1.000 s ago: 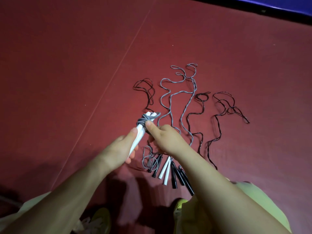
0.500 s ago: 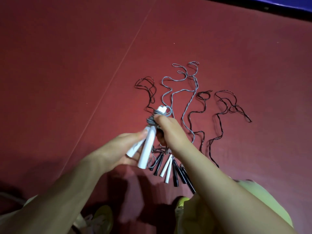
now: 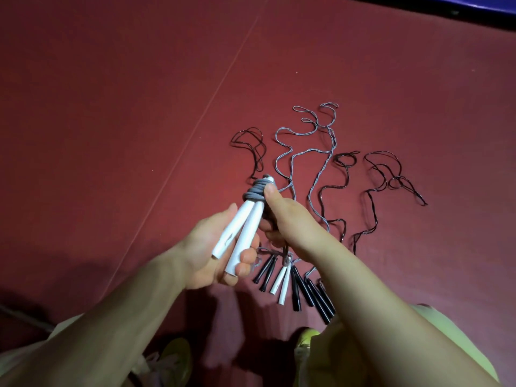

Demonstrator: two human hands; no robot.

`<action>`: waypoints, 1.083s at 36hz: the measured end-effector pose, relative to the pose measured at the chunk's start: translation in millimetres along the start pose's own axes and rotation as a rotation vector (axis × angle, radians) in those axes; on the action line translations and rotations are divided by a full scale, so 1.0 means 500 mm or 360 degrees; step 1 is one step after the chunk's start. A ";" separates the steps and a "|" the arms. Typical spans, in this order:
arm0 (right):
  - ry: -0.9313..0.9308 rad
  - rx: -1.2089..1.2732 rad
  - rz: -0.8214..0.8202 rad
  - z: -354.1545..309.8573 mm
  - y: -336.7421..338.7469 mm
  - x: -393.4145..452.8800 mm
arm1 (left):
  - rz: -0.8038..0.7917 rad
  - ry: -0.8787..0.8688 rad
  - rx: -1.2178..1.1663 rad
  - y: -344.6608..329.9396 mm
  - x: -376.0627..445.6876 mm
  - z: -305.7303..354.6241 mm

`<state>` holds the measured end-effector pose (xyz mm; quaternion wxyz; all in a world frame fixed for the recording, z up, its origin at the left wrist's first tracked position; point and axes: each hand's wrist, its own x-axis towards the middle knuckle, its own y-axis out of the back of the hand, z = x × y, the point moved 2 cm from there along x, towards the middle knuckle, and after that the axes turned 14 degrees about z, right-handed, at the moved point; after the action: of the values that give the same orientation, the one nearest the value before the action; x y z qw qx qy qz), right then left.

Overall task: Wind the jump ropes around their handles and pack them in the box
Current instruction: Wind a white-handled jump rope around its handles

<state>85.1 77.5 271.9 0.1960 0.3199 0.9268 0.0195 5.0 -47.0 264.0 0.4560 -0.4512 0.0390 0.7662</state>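
My left hand [image 3: 212, 247] grips two white handles [image 3: 240, 233]; my right hand [image 3: 287, 219] pinches the grey rope [image 3: 255, 191] wound round their far end.

Hidden or cut off, from where I watch:
- Right hand [image 3: 290, 219]: its fingers lie behind the grey cord [image 3: 255, 191], so I cannot see the grip.
- Black handles [image 3: 312, 294]: near ends pass under my right forearm.
- Shoes [image 3: 173, 358]: dim, cut by the bottom edge.
- Blue strip [image 3: 474, 1], top right: cropped, unidentifiable.
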 end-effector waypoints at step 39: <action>-0.0027 0.0386 0.0129 0.019 -0.019 0.000 | -0.0010 0.0019 0.0095 0.004 -0.014 0.002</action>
<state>82.9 69.0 261.4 0.1628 0.3787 0.9069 -0.0876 4.1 -52.4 269.1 0.4714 -0.4419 0.0632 0.7606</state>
